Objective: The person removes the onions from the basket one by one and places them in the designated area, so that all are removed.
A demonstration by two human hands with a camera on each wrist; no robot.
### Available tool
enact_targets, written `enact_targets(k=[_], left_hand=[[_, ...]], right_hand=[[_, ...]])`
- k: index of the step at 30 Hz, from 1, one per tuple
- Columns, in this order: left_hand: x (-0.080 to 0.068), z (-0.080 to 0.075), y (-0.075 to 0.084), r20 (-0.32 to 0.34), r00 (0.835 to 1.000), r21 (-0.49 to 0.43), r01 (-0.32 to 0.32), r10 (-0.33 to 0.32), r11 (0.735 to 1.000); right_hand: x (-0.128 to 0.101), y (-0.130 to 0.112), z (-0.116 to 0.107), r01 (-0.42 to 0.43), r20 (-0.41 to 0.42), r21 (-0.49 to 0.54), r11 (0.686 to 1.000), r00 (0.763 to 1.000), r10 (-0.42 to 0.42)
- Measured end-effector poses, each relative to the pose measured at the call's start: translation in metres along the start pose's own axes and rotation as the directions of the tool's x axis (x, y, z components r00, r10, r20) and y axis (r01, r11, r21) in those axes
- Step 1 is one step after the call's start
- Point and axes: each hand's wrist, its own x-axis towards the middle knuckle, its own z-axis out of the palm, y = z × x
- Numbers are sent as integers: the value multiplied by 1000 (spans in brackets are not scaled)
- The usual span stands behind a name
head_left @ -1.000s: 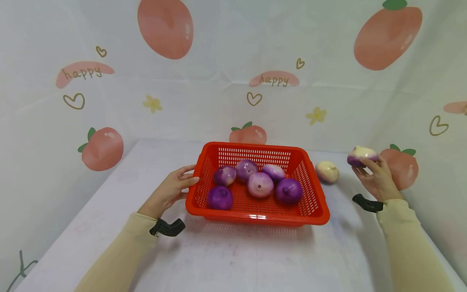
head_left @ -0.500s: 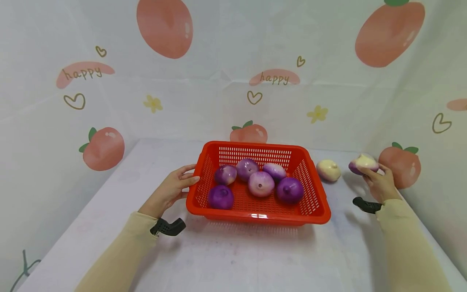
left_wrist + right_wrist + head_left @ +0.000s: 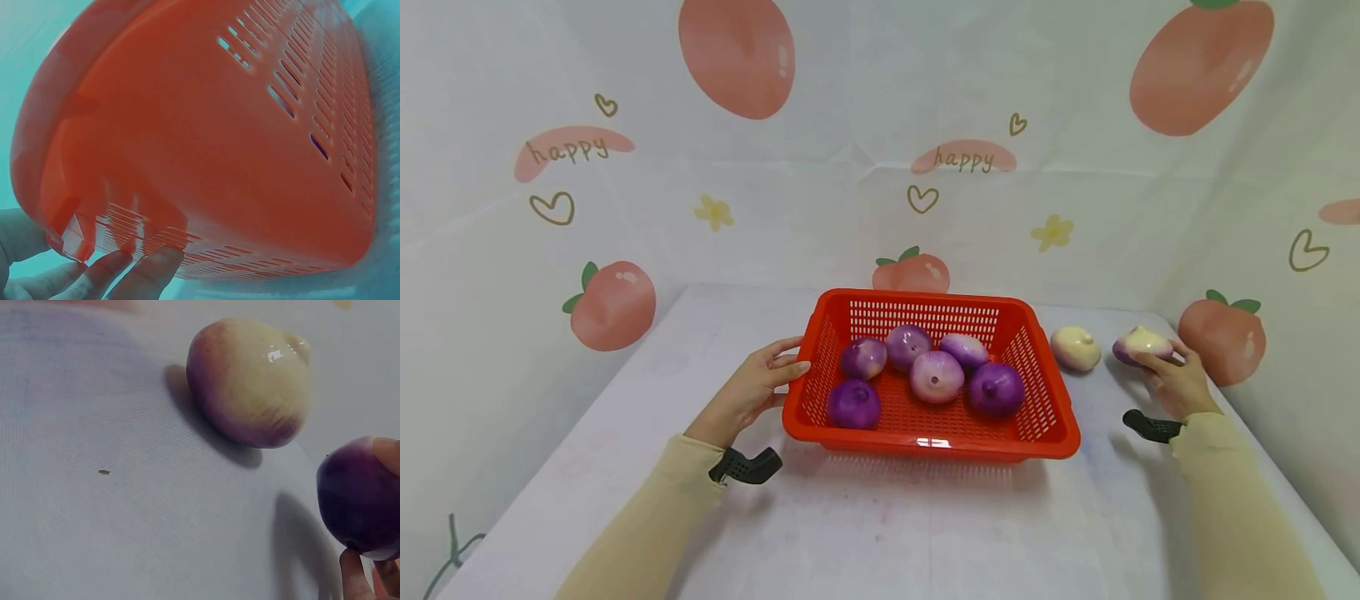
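A red plastic basket [image 3: 925,446] with slotted walls stands mid-table, holding several purple onions [image 3: 936,377]. At its left end my left hand [image 3: 748,392] grips the rim, thumb over the edge and fingers on the outer wall, as the left wrist view also shows on the basket [image 3: 187,137]. To the right, my right hand [image 3: 1183,379] holds a white-and-purple onion [image 3: 1141,343] between thumb and fingers; in the right wrist view this onion [image 3: 359,494] appears just above the table. A pale onion [image 3: 1076,348] lies between the basket and that hand.
A white cloth covers the table [image 3: 880,533]. Behind it hangs a printed curtain [image 3: 820,167] with fruit and lettering, which also folds round the right side. A thin green cord [image 3: 454,554] shows at lower left.
My right hand has lowered the onion it holds toward the table, close to the pale onion. The left hand and the basket have stayed in place.
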Motion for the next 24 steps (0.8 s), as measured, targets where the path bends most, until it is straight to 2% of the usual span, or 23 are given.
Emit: enact_targets(k=[2,6,10,13,14,17,20,21,24], left_hand=[[0,0,0,-1,1000,-1,1,-1,1000],[0,0,1,-5,1000,8,3,-3,1000],[-1,0,1,-7,1000,15,7,-7,1000],[-1,0,1,-8,1000,17,9,-9,1000],[-1,0,1,-8,1000,16,9,-9,1000],[-1,0,1,-6,1000,12,5,-5,1000],[0,1,1,-3,1000,7,3,-3,1000],[0,1,1,-2,1000,6,3,-3,1000],[0,0,1,-1,1000,9,2,-2,1000]], right_hand=[[0,3,-2,24,30,9,1000,999,-25],[1,7,-2,68,43,-84,994,997,-65],[3,8,0,52,14,-219,974,999,-50],[5,8,2,30,9,-268,963,1000,-28],[5,7,2,32,9,-311,950,999,-31],[6,7,3,39,-6,-529,848,999,-50],[7,8,3,22,-36,-718,696,997,-69],[8,8,3,12,-45,-749,663,997,-69],[10,9,3,-19,-68,-777,630,996,-54]])
